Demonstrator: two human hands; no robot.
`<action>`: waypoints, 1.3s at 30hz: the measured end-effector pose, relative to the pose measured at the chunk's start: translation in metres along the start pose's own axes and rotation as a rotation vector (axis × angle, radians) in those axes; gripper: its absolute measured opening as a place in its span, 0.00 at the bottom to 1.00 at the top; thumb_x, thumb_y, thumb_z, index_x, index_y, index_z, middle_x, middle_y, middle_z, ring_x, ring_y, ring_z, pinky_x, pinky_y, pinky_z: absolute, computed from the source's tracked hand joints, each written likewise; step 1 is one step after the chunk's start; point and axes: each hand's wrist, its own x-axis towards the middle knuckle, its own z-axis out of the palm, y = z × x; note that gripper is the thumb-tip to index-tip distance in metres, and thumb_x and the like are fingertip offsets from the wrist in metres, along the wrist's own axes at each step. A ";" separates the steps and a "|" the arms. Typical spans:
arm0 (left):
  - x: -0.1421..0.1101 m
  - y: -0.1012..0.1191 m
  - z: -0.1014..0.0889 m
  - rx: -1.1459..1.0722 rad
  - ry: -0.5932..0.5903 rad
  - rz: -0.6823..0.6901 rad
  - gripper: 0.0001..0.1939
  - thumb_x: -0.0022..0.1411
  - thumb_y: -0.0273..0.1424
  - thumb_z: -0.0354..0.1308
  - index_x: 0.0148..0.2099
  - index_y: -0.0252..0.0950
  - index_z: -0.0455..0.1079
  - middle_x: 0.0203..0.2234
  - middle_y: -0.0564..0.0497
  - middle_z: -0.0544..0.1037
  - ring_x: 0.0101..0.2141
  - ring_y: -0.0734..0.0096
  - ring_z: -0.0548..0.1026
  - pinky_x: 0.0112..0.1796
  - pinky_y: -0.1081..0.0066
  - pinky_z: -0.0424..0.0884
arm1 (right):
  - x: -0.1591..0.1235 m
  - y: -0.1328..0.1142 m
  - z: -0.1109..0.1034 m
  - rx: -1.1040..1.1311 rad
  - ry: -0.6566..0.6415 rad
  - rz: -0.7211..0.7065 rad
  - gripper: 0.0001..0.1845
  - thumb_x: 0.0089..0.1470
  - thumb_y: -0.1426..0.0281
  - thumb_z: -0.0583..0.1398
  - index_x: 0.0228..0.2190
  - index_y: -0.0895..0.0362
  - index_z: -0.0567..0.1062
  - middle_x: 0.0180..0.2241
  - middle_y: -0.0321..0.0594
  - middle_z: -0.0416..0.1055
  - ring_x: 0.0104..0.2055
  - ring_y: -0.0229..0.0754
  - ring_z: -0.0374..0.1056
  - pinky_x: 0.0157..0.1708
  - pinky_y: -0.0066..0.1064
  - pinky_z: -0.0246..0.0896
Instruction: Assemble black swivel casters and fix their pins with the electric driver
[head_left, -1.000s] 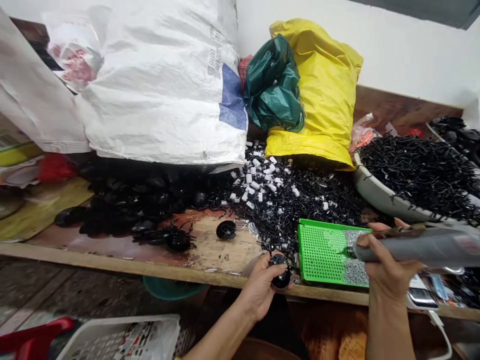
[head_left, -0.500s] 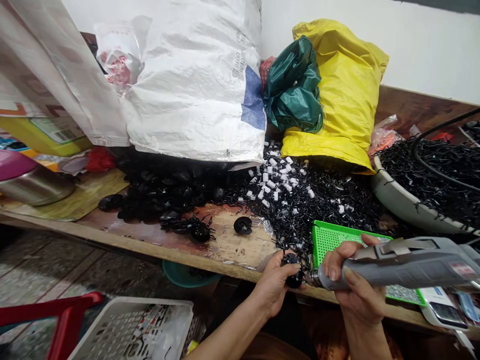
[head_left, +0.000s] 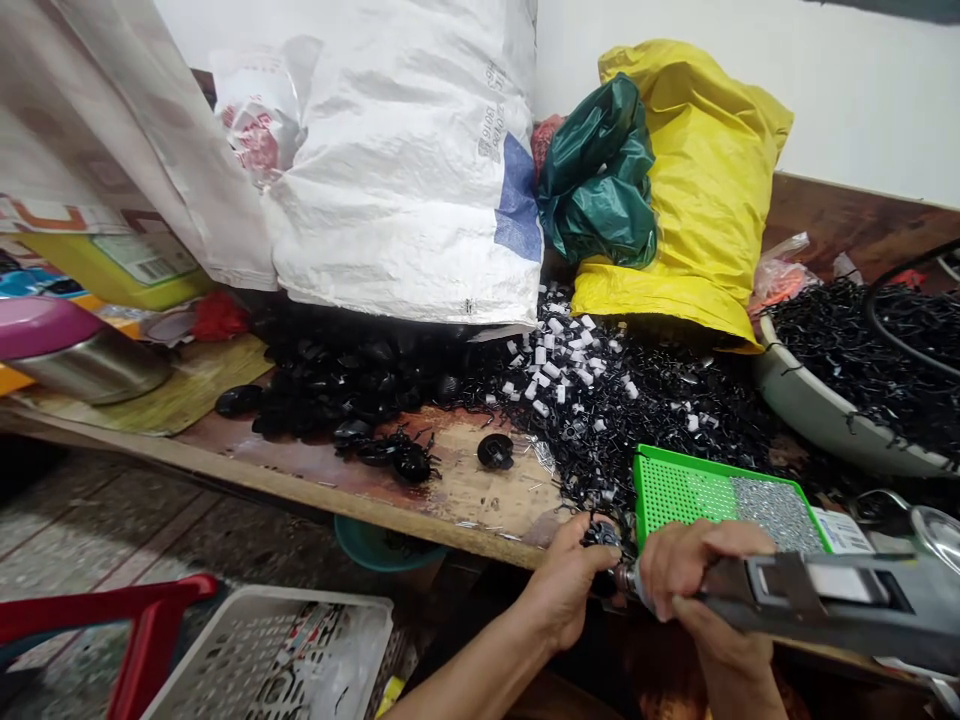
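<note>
At the bench's front edge, my left hand (head_left: 561, 585) is closed around a small black plastic part (head_left: 602, 534), its fingers covering much of it. My right hand (head_left: 701, 575) grips a grey electric screwdriver (head_left: 840, 600) near its front end. The screwdriver's tip points left and meets the black part or lies very close to it; the exact contact is hard to see. Just behind my right hand is a green perforated tray (head_left: 667, 495) with many tiny silvery screws (head_left: 776, 512) at its right end. A similar round black part (head_left: 495, 451) lies alone on the bench.
Small black pieces (head_left: 592, 440) and white blocks (head_left: 551, 370) are heaped behind my hands, with rounded black parts (head_left: 360, 370) to their left. A white sack (head_left: 405, 180), a yellow sack (head_left: 705, 190) and a filled basin (head_left: 810, 400) stand behind. A crate (head_left: 225, 620) sits below.
The screwdriver has rolled in my right hand and its body has dropped lower, so more of the green tray shows. My left hand has tilted the black part. The view has shifted slightly.
</note>
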 end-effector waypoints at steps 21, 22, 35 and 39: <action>-0.040 0.087 -0.103 1.214 0.458 0.872 0.16 0.42 0.25 0.57 0.37 0.42 0.73 0.49 0.46 0.63 0.53 0.50 0.52 0.52 0.53 0.44 | 0.069 0.053 -0.042 -0.152 0.469 0.113 0.24 0.32 0.75 0.66 0.36 0.57 0.69 0.29 0.36 0.72 0.18 0.34 0.63 0.21 0.31 0.60; -0.039 0.097 -0.114 1.380 0.547 0.862 0.16 0.41 0.26 0.58 0.37 0.43 0.73 0.52 0.47 0.60 0.55 0.47 0.48 0.52 0.49 0.39 | 0.070 0.055 -0.045 -0.153 0.478 0.105 0.24 0.32 0.75 0.66 0.36 0.57 0.69 0.29 0.36 0.72 0.18 0.34 0.63 0.21 0.31 0.60; -0.022 0.112 -0.154 1.714 0.745 0.647 0.13 0.48 0.39 0.54 0.30 0.36 0.74 0.49 0.43 0.65 0.49 0.47 0.58 0.42 0.51 0.58 | 0.072 0.059 -0.052 -0.203 0.474 0.114 0.24 0.31 0.74 0.66 0.36 0.59 0.70 0.30 0.38 0.72 0.19 0.36 0.65 0.21 0.33 0.61; -0.022 0.111 -0.155 1.619 0.682 0.684 0.17 0.49 0.43 0.55 0.37 0.38 0.72 0.51 0.43 0.65 0.52 0.48 0.56 0.45 0.48 0.54 | 0.075 0.060 -0.054 -0.205 0.465 0.134 0.23 0.31 0.74 0.66 0.35 0.59 0.71 0.30 0.38 0.72 0.20 0.36 0.65 0.21 0.33 0.61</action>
